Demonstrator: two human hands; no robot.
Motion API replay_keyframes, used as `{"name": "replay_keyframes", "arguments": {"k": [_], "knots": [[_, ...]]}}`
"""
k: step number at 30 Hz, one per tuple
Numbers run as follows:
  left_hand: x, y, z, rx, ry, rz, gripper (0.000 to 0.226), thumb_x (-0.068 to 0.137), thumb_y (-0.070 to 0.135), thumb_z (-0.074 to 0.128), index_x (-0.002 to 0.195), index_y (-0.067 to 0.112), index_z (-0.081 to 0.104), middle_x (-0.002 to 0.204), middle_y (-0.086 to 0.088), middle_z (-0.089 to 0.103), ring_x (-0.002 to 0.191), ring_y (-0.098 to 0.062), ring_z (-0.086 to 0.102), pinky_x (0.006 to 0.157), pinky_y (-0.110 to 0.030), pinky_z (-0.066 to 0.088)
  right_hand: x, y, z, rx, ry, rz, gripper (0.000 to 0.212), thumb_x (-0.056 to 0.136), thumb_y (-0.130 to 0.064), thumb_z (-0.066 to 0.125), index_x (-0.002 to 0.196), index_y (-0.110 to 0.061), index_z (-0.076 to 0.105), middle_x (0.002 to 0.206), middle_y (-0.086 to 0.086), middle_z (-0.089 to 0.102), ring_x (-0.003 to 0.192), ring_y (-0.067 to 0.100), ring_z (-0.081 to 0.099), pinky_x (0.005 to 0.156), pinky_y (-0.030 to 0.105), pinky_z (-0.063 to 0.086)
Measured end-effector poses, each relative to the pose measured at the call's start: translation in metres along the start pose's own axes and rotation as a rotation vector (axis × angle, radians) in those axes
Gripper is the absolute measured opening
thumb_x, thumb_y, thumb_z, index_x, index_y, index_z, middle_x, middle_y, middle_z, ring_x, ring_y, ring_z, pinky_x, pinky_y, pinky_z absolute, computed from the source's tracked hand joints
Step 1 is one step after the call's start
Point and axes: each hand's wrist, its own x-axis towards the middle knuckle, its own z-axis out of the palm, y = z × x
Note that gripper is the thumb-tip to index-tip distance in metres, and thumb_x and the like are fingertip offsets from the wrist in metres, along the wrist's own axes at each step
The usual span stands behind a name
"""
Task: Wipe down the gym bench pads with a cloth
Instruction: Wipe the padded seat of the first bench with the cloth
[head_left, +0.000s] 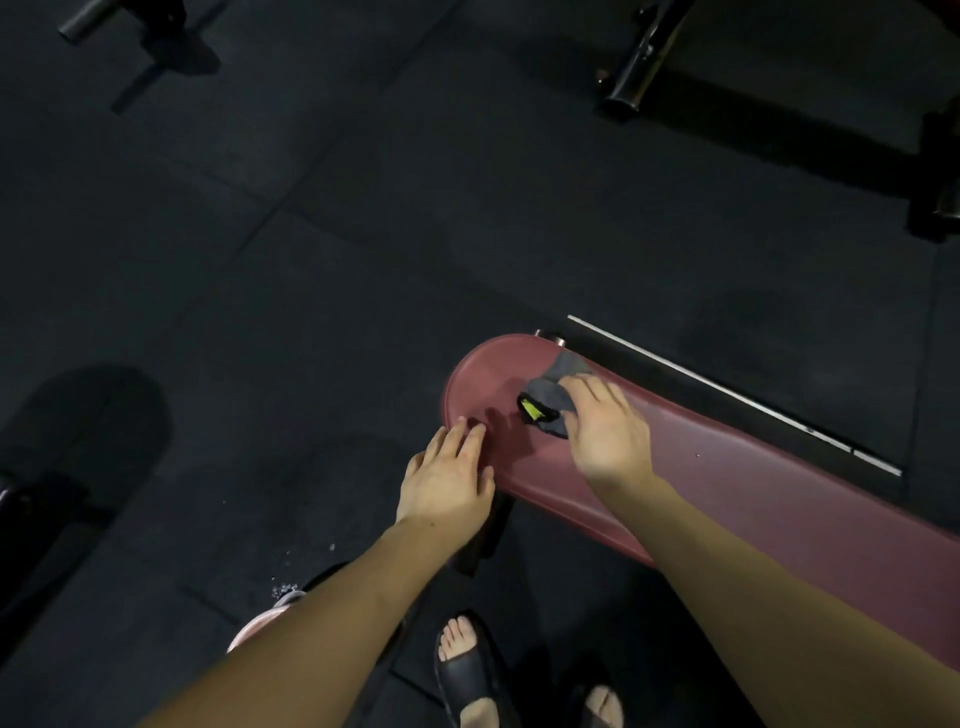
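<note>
support: maroon bench pad (753, 483) (rounded end) | on it: grey cloth (553, 397) | under: dark floor (311, 260)

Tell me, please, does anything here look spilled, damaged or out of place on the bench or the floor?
Only one small thing: pale specks lie scattered on the dark floor near the person's left forearm, like crumbs or debris. The red bench pad looks whole, and the right hand presses the grey cloth on it normally.
</note>
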Motion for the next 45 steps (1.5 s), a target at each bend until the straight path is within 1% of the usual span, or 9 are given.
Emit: {"name": "replay_keyframes", "arguments": {"k": [6, 10, 14, 17, 26, 32, 36, 40, 45], "knots": [[0.033, -0.015, 0.026, -0.025, -0.011, -0.072, 0.061, 0.106, 0.039, 0.037, 0.163, 0.03, 0.015, 0.172, 0.006, 0.01, 0.158, -0.02, 0.009, 0.126, -0.044, 0.021, 0.015, 0.011, 0.056, 0.006, -0.311, -0.099, 0.065, 0.097, -0.026, 0.058, 0.159, -0.021, 0.04, 0.171, 0.002, 0.024, 0.157, 0.021, 0.023, 0.128, 0.037, 0.019], [0.046, -0.019, 0.037, -0.034, -0.004, -0.077, 0.06, 0.107, 0.036, 0.036, 0.163, 0.03, 0.015, 0.172, 0.005, 0.009, 0.158, -0.02, 0.008, 0.126, -0.043, 0.02, 0.014, 0.018, 0.073, 0.106, 0.009, -0.112, 0.053, 0.099, -0.037, 0.05, 0.145, -0.012, 0.058, 0.16, 0.011, 0.044, 0.149, 0.03, 0.04, 0.12, 0.054, 0.035], [0.063, -0.022, 0.039, -0.039, 0.031, -0.066, 0.065, 0.107, 0.034, 0.036, 0.164, 0.027, 0.007, 0.173, 0.005, -0.003, 0.159, -0.018, 0.003, 0.128, -0.042, 0.018, 0.05, 0.004, 0.079, 0.002, -0.037, -0.003, 0.07, 0.107, -0.054, 0.033, 0.165, -0.018, 0.017, 0.174, 0.007, 0.008, 0.161, 0.025, 0.003, 0.13, 0.047, 0.008], [0.083, -0.03, 0.04, -0.017, 0.028, -0.082, 0.067, 0.108, 0.032, 0.035, 0.165, 0.022, 0.0, 0.172, 0.003, -0.01, 0.159, -0.018, -0.001, 0.128, -0.041, 0.016, 0.053, -0.005, 0.107, -0.019, -0.081, 0.058, 0.083, 0.104, -0.065, 0.025, 0.166, -0.015, 0.001, 0.173, 0.012, -0.005, 0.16, 0.026, -0.01, 0.13, 0.049, 0.001], [0.12, -0.043, 0.04, 0.057, -0.182, -0.163, 0.079, 0.109, 0.041, 0.039, 0.159, 0.035, -0.021, 0.161, 0.021, -0.033, 0.158, -0.012, -0.003, 0.129, -0.05, 0.004, 0.092, 0.001, 0.137, -0.028, 0.092, -0.007, 0.076, 0.106, -0.055, 0.03, 0.164, -0.009, 0.017, 0.172, 0.016, 0.01, 0.16, 0.032, 0.002, 0.128, 0.056, 0.011], [0.122, -0.045, 0.039, 0.065, -0.229, -0.209, 0.079, 0.108, 0.048, 0.037, 0.156, 0.041, -0.025, 0.158, 0.026, -0.036, 0.152, -0.013, 0.029, 0.128, -0.052, 0.003, 0.135, -0.018, 0.131, -0.14, 0.109, -0.171, 0.07, 0.105, -0.057, 0.035, 0.16, -0.014, 0.032, 0.166, 0.011, 0.031, 0.157, 0.03, 0.02, 0.128, 0.051, 0.016], [0.121, -0.048, 0.034, 0.045, -0.23, -0.192, 0.078, 0.108, 0.048, 0.038, 0.156, 0.043, -0.024, 0.158, 0.028, -0.034, 0.153, -0.011, 0.026, 0.128, -0.052, 0.004, 0.111, 0.016, 0.122, -0.079, 0.182, -0.188, 0.053, 0.107, -0.038, 0.043, 0.156, -0.017, 0.042, 0.165, 0.007, 0.036, 0.156, 0.025, 0.025, 0.128, 0.045, 0.019], [0.12, -0.047, 0.035, 0.037, -0.238, -0.201, 0.079, 0.108, 0.048, 0.038, 0.156, 0.043, -0.025, 0.158, 0.029, -0.036, 0.149, -0.012, 0.034, 0.128, -0.052, 0.008, 0.085, 0.041, 0.115, 0.033, 0.153, -0.194, 0.054, 0.095, -0.023, 0.047, 0.149, -0.016, 0.048, 0.165, 0.007, 0.036, 0.157, 0.023, 0.023, 0.126, 0.051, 0.024], [0.118, -0.049, 0.041, 0.024, -0.197, -0.196, 0.078, 0.108, 0.05, 0.036, 0.155, 0.045, -0.026, 0.156, 0.03, -0.038, 0.141, -0.014, 0.046, 0.128, -0.051, 0.012, 0.093, 0.026, 0.122, 0.006, 0.111, -0.064, 0.068, 0.104, -0.053, 0.045, 0.16, -0.019, 0.03, 0.171, 0.017, 0.013, 0.161, 0.03, 0.001, 0.129, 0.051, 0.003]]}}
